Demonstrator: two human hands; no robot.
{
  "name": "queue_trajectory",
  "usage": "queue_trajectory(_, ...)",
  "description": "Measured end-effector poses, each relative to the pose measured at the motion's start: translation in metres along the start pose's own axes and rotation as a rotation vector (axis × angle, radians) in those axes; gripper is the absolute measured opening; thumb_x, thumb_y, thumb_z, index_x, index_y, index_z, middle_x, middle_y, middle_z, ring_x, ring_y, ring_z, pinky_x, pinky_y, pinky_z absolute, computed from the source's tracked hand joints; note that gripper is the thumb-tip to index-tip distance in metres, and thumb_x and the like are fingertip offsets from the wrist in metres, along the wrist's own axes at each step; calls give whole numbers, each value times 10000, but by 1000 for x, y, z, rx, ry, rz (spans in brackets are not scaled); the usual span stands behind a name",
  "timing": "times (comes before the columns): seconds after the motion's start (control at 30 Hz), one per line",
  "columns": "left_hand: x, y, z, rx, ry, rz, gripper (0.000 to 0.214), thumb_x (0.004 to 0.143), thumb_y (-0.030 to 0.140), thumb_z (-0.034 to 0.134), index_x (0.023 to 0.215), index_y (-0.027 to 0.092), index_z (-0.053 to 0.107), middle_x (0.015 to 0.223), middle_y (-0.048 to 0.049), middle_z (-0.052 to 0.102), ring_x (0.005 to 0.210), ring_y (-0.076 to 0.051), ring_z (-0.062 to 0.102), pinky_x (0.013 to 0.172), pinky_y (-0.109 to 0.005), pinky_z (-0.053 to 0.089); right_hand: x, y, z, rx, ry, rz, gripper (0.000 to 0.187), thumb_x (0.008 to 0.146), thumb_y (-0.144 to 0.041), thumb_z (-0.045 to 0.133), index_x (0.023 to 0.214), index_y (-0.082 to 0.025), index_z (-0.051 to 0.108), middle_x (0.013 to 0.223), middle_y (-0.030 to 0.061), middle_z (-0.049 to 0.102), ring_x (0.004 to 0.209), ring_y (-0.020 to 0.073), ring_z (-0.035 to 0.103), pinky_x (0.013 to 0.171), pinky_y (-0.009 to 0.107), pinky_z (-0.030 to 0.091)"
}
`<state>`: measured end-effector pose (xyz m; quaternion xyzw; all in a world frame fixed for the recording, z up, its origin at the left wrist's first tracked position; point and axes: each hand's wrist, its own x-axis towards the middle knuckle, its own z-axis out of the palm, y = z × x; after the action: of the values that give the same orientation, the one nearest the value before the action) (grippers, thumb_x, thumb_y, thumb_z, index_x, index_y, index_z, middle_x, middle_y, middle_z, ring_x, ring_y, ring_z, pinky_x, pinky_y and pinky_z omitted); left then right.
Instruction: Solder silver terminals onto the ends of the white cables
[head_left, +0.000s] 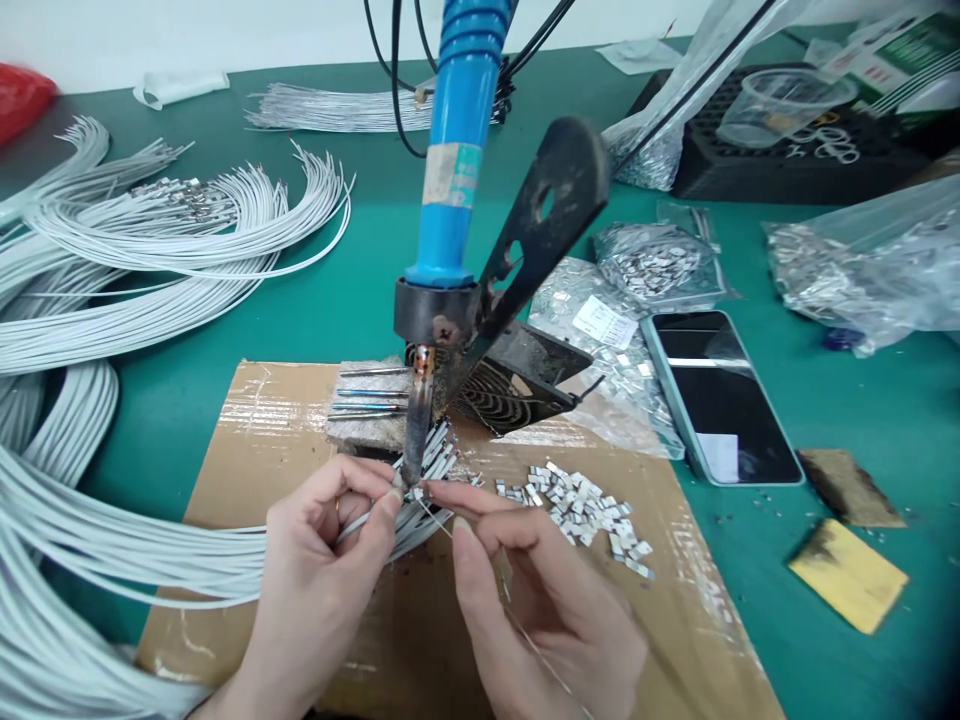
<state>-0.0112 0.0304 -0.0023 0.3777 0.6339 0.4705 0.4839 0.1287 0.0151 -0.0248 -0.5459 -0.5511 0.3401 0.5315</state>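
A blue-handled soldering iron (pixel 457 170) stands fixed, tip down, in a black metal stand (pixel 525 290) over a taped cardboard sheet (pixel 675 610). My left hand (pixel 315 590) pinches the end of a white cable (pixel 360 522) right under the iron's tip (pixel 415 440). My right hand (pixel 540 600) holds a thin solder wire (pixel 517 620), its end brought up to the same spot. A fan of white cable ends (pixel 439 455) lies behind the tip. Several small metal terminals (pixel 585 510) are heaped just right of my right hand.
Big bundles of white cables (pixel 112 290) fill the left of the green table. A phone (pixel 716 395) lies to the right, with bags of metal parts (pixel 652 260) behind it, two sponge pieces (pixel 847 575) near the front right, and a black tray with a plastic cup (pixel 780 105) at the back.
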Motion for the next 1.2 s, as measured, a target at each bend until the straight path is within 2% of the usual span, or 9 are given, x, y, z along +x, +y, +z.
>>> queue_trajectory(0.07,1,-5,-4,24,-58,-9,170,883,189,753,719,190,711,799,13,697,612,-87,588,563,-160,454,1,3,-3,-56,-9,-6,85,1006,-182,626,974,-259,645,1009,36,844,882,180,830,780,236,655)
queue_trajectory(0.17,1,-9,-8,40,-72,-43,196,930,239,710,739,196,694,752,18,677,626,-98,545,577,-173,430,3,8,-8,-178,-73,-122,185,1035,-150,591,1143,-264,689,996,8,841,870,134,825,817,185,640)
queue_trajectory(0.3,0,-10,-9,64,-89,-80,190,920,287,713,754,198,693,720,3,665,660,-130,527,582,-201,412,5,15,-9,-225,-132,-312,211,957,-73,698,1100,-227,714,1039,21,825,936,136,806,935,204,624)
queue_trajectory(0.47,-2,-14,-8,2,-92,-107,216,928,337,718,762,201,695,701,10,624,639,-129,471,567,-215,362,8,15,-7,-275,-80,-437,223,905,-20,734,1043,-195,724,927,58,741,826,163,738,780,274,643)
queue_trajectory(0.57,-4,-16,-6,-28,-100,-114,230,923,354,731,759,197,695,703,10,616,639,-126,453,563,-224,328,9,15,-7,-307,-105,-432,234,891,-7,754,1054,-172,725,870,52,693,748,151,672,687,272,603)
queue_trajectory(0.73,-4,-10,-5,-60,-98,-165,212,914,324,731,753,188,710,722,2,635,653,-128,445,591,-246,313,11,17,-7,-191,-146,-396,223,895,38,724,998,-160,715,885,45,724,780,128,685,757,244,587)
queue_trajectory(0.87,-3,-7,-8,-102,-136,-211,231,887,355,759,743,178,718,682,15,585,630,-127,384,584,-261,277,14,17,-11,-145,-229,-341,212,909,27,714,968,-176,721,859,22,721,767,119,673,724,239,569)
queue_trajectory(1.0,-1,-9,-11,-112,-183,-250,244,873,365,765,730,174,709,644,27,533,625,-129,356,584,-266,251,15,17,-14,-152,-207,-382,209,905,23,723,988,-169,724,863,31,714,768,125,671,716,251,567)
queue_trajectory(1.2,-1,-10,-12,-111,-179,-285,254,863,380,772,715,184,705,659,27,521,625,-131,337,576,-284,224,14,16,-17,-166,-224,-392,215,897,24,737,999,-165,734,856,33,733,776,131,683,741,257,573)
